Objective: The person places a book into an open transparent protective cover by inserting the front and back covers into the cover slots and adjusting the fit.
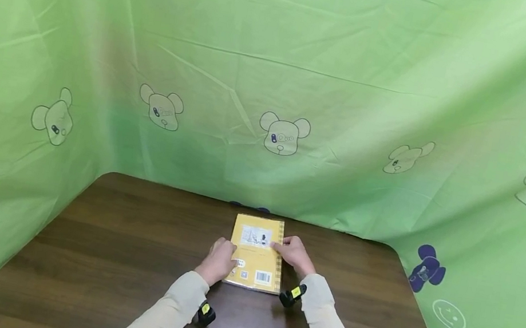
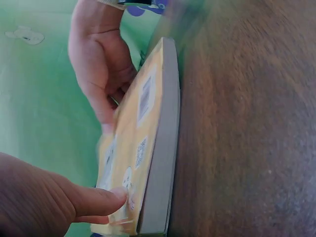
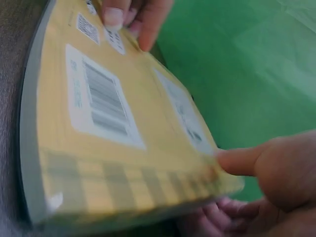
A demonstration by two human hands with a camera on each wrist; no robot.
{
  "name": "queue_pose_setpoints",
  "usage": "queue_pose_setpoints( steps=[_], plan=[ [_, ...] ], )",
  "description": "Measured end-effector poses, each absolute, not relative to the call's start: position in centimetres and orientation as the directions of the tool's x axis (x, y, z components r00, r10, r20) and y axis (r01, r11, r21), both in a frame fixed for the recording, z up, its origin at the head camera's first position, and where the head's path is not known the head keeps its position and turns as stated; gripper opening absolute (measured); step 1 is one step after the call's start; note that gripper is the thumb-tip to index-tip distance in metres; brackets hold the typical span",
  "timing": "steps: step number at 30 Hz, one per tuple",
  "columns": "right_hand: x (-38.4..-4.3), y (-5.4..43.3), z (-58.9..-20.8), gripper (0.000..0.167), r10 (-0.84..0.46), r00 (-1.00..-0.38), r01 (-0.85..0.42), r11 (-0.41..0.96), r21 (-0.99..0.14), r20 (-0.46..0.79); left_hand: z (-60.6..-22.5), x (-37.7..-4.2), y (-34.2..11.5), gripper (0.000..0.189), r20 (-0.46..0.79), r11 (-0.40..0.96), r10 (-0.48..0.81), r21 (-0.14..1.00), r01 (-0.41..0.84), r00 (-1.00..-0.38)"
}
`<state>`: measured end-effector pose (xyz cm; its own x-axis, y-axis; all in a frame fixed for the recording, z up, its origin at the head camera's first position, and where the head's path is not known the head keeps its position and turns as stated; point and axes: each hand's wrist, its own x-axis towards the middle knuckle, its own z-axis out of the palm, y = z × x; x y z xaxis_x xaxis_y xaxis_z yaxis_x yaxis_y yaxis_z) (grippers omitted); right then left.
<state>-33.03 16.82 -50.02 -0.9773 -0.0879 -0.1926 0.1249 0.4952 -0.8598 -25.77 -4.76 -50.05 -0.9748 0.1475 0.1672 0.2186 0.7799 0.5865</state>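
Note:
A yellow book (image 1: 254, 258) lies back cover up on the brown table, with a small picture, a barcode and a checked strip along its right edge. My left hand (image 1: 217, 261) grips its left edge, the thumb (image 2: 106, 201) on the cover. At the opposite edge my right hand (image 1: 297, 255) holds the book with its thumb on top. The right wrist view has the curled fingers (image 3: 222, 215) of that hand beside and partly beneath the checked edge. How far they reach under the book is hidden.
The dark wooden table (image 1: 122, 256) has rounded far corners. Green cloth (image 1: 235, 78) printed with bear heads hangs behind the table and along both sides. A black wrist camera (image 1: 292, 295) sits on the right wrist, another (image 1: 206, 314) on the left.

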Motion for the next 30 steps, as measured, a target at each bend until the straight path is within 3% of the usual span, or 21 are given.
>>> queue_pose_setpoints(
  steps=[3,6,11,19,25,30],
  plan=[
    [-33.1,17.0,-50.5,0.026,-0.100,-0.978,0.124,0.432,-0.893,-0.184,-50.1,-25.4,-4.9,0.033,0.191,0.780,0.157,0.578,0.241,-0.969],
    [-33.0,17.2,-51.2,0.025,-0.099,-0.974,0.152,0.372,-0.916,-0.202,-50.3,-25.1,-5.1,0.037,0.208,0.773,0.179,0.575,0.268,-0.962],
    [-33.0,17.5,-51.8,0.024,-0.105,-0.978,0.139,0.304,-0.942,-0.178,-50.5,-25.1,-5.3,0.028,0.177,0.767,0.254,0.561,0.310,-0.951],
    [-32.9,18.3,-52.0,0.035,-0.182,-0.969,0.134,0.183,-0.974,-0.168,-50.8,-25.2,-5.5,0.033,0.176,0.753,0.274,0.572,0.324,-0.946],
    [-32.8,18.5,-50.9,0.034,-0.240,-0.963,0.106,0.083,-0.991,-0.123,-50.7,-25.6,-5.4,0.009,0.213,0.751,0.281,0.559,0.353,-0.936],
    [-32.6,18.3,-49.4,0.036,-0.281,-0.957,0.069,0.045,-0.997,-0.078,-49.8,-25.6,-4.6,0.021,0.282,0.710,0.335,0.551,0.438,-0.899]
  ],
)
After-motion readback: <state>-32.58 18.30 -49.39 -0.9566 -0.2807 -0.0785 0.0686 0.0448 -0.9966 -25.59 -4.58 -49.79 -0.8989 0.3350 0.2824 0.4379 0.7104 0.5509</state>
